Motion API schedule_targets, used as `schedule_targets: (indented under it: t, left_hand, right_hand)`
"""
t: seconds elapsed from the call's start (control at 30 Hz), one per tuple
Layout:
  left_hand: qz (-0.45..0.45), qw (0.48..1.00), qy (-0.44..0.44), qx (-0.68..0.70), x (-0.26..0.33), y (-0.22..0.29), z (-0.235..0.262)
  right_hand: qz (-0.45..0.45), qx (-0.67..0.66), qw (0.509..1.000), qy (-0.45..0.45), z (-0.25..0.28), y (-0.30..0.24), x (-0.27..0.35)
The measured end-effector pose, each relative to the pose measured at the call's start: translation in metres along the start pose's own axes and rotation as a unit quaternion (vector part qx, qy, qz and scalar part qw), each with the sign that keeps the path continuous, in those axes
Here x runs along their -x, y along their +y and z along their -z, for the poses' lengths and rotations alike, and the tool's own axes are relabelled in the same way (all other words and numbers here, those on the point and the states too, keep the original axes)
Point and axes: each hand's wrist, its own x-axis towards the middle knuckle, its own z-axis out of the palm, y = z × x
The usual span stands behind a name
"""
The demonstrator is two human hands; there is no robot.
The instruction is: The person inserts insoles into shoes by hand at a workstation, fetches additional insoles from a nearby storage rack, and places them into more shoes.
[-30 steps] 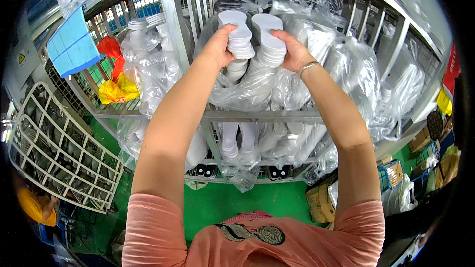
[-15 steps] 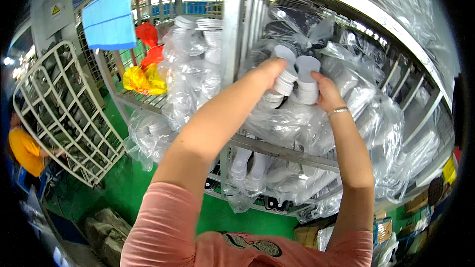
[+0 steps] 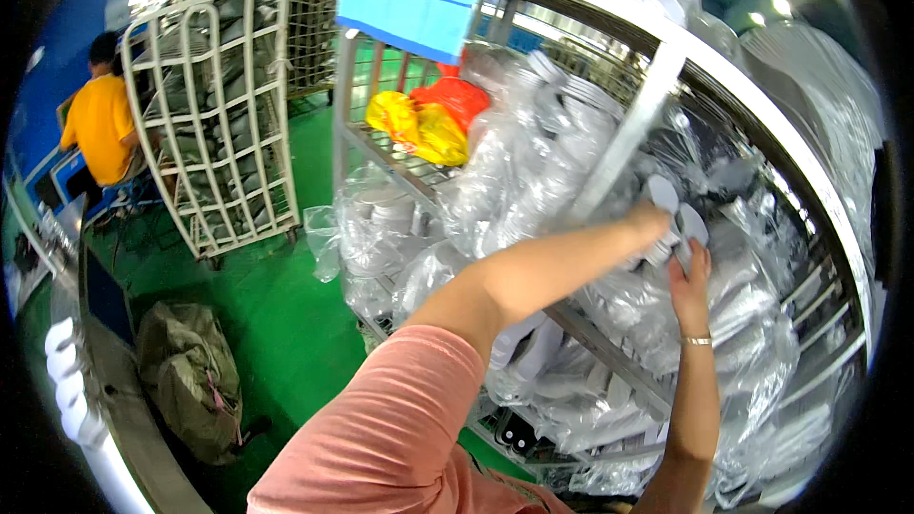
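Observation:
Two stacks of white insoles, a left stack (image 3: 662, 192) and a right stack (image 3: 693, 225), stand side by side in a clear plastic bag (image 3: 628, 295) on the rack's upper shelf. My left hand (image 3: 651, 221) is closed round the side of the left stack, slightly blurred. Against the near side of the right stack, my right hand (image 3: 690, 287) grips with fingers pointing up. A bracelet circles that wrist. My left forearm and the bag's folds hide the lower parts of the stacks.
The metal rack (image 3: 624, 138) holds more bagged insoles (image 3: 533, 148), with a yellow bag (image 3: 419, 128) and a red bag (image 3: 452, 97) beside them. A blue sheet (image 3: 409, 0) hangs from its corner. Leftward stand a white wire cage cart (image 3: 214, 124), a seated person (image 3: 103, 128) and an olive sack (image 3: 188, 371).
The view has swung left, so the rack and both hands appear farther right and lower. Both hands stay at the insole stacks.

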Motion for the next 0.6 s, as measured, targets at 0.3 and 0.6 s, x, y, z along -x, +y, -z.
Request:
schedule_targets:
  t: [0.3, 0.6]
  left_hand:
    - [-0.415, 0.901, 0.055, -0.117, 0.220, 0.040, 0.055]
    - [-0.732, 0.533, 0.422, -0.049, 0.382, 0.094, 0.117]
  right_hand:
    - [0.247, -0.015, 0.960, 0.135, 0.030, -0.133, 0.138]
    - [0.155, -0.233, 0.953, -0.119, -0.032, -0.206, 0.194]
